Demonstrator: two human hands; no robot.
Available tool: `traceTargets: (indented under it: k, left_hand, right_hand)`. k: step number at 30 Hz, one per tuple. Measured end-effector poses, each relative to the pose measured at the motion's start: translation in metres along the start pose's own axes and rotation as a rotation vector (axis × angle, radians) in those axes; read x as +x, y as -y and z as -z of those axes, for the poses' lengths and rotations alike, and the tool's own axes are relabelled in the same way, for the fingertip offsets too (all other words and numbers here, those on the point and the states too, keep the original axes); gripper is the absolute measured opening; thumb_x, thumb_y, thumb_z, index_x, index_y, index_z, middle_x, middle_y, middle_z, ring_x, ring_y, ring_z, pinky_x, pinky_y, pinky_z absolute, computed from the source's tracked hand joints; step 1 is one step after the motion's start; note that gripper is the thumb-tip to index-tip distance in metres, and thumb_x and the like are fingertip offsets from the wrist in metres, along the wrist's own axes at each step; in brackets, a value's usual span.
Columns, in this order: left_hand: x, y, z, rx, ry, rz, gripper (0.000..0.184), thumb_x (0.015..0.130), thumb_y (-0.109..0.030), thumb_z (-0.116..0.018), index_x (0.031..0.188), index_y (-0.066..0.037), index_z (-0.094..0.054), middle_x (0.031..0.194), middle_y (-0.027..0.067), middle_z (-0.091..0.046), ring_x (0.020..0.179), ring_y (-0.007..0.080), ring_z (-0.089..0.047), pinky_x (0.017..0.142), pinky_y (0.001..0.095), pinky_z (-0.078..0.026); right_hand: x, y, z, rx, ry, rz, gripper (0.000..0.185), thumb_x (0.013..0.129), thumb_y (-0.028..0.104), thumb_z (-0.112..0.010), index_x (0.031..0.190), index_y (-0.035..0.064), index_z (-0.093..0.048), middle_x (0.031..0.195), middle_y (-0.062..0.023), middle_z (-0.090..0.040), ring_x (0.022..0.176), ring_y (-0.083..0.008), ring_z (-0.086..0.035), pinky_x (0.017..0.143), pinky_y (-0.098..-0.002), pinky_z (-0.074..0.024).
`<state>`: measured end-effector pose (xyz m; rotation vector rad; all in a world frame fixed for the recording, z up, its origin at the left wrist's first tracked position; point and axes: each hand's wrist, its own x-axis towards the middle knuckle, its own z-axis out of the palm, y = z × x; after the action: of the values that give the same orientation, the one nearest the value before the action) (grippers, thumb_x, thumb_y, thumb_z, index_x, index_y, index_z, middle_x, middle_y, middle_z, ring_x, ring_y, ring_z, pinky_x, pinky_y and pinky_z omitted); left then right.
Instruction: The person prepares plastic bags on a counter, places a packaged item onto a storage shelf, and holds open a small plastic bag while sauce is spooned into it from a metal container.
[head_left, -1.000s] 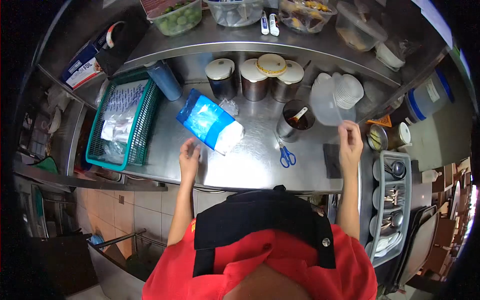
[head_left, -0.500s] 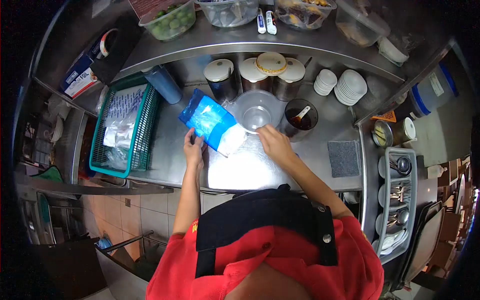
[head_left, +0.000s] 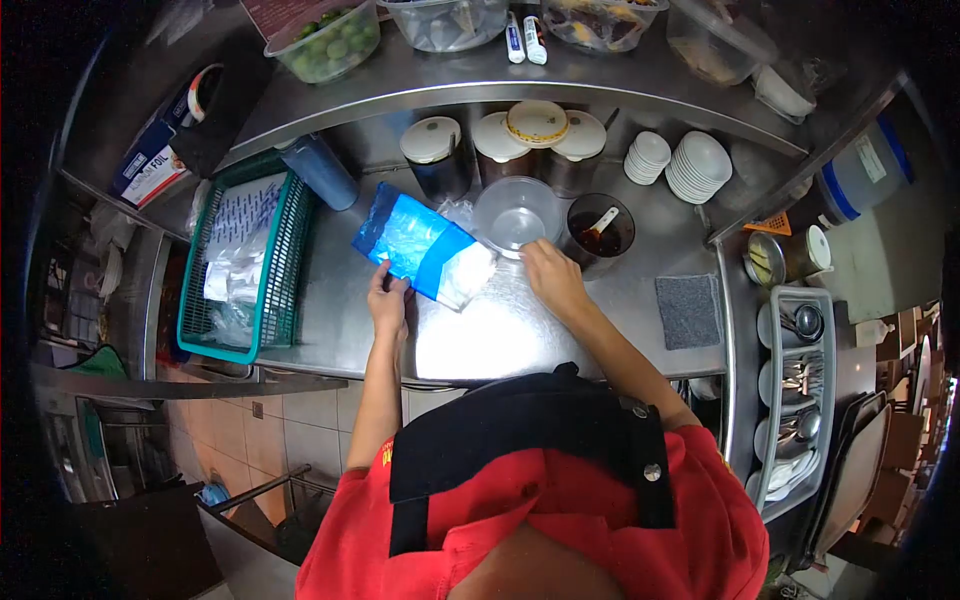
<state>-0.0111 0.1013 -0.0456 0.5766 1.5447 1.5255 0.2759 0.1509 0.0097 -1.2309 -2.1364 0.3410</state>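
A blue and white plastic packet (head_left: 420,240) lies tilted over the steel counter, its whitish end toward the right. My left hand (head_left: 388,300) holds the packet's lower left edge, thumb and fingers closed on it. Just right of the packet stands a clear plastic bowl (head_left: 518,215) with nothing visible inside. My right hand (head_left: 553,282) is at the bowl's near rim, fingers bent and pinched on it; the fingertips are partly hidden. Close to the right hand is a dark container (head_left: 612,250) of dark sauce with a white spoon (head_left: 605,222) in it.
Lidded canisters (head_left: 432,140) line the back under a steel shelf (head_left: 420,90). On the left stands a green basket (head_left: 262,320) of packaged items. White dishes (head_left: 700,165) are stacked back right, with a grey cloth (head_left: 688,312) nearer. A cutlery tray (head_left: 775,400) is at far right.
The view has shifted slightly. Both hands keep nearly the same places, the left on the packet and the right at the bowl's rim.
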Motion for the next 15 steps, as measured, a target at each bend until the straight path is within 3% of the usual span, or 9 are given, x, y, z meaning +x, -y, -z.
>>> traceTargets:
  k: [10,12,13,15]
  left_hand:
    - [-0.004,0.003,0.006,-0.005,0.015,-0.004,0.049,0.084,-0.001,-0.058,0.131,-0.003,-0.044,0.110,0.0054,-0.055,0.089,0.0147,-0.056,0.078,0.0289,-0.048]
    - [0.004,0.020,0.013,0.256,-0.009,-0.279,0.045,0.085,-0.004,-0.059,0.129,-0.005,-0.048,0.120,0.0105,-0.053,0.103,0.0201,-0.055,0.084,0.0317,-0.046]
    - [-0.007,0.008,0.008,0.257,-0.009,-0.278,0.045,0.085,-0.004,-0.059,0.129,-0.005,-0.048,0.120,0.0105,-0.053,0.103,0.0201,-0.055,0.084,0.0317,-0.046]
    - [-0.051,-0.036,-0.020,0.580,-0.072,-0.696,0.034,0.085,-0.008,-0.061,0.119,-0.008,-0.057,0.130,0.0157,-0.047,0.118,0.0271,-0.048,0.091,0.0344,-0.043]
  right_hand:
    - [-0.004,-0.015,0.012,0.007,-0.030,-0.062,0.012,0.091,0.018,-0.052,0.093,0.0075,-0.057,0.091,-0.0119,-0.057,0.086,-0.0339,-0.060,0.071,-0.0441,-0.0485]
    - [-0.003,-0.016,0.018,0.002,0.042,-0.137,0.015,0.090,0.018,-0.053,0.099,0.0069,-0.059,0.100,-0.0122,-0.059,0.090,-0.0328,-0.061,0.073,-0.0424,-0.0499]
    - [-0.004,-0.014,0.021,0.003,0.043,-0.137,0.015,0.090,0.018,-0.053,0.099,0.0069,-0.059,0.100,-0.0122,-0.059,0.090,-0.0328,-0.061,0.073,-0.0424,-0.0499]
    - [-0.008,-0.006,0.028,0.153,-0.040,-0.082,0.019,0.089,0.014,-0.055,0.107,0.0068,-0.059,0.110,-0.0123,-0.059,0.092,-0.0306,-0.062,0.075,-0.0381,-0.0516]
